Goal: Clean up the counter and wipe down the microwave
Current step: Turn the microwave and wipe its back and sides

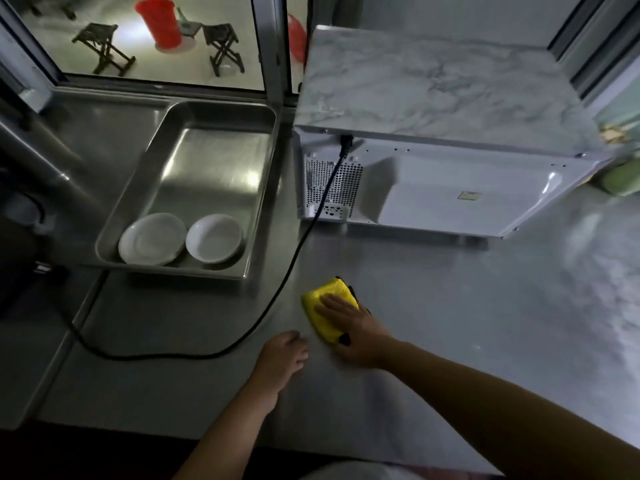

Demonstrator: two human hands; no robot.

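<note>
Steel counter (433,306): R hand (349,332) flat on yellow cloth (327,303); microwave (440,150) label unreadable.

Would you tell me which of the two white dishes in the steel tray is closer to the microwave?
The right-hand dish, the smaller one; the larger plate sits left of it, farther from the microwave.

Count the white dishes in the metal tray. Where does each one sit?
2. The left dish and the right dish lie side by side at the near end of the tray.

- right hand (349,332): palm down, fingers flat and straight, arm reaching in from near right
- left hand (282,356): just left of it, fingers loosely curled, holding nothing
</note>
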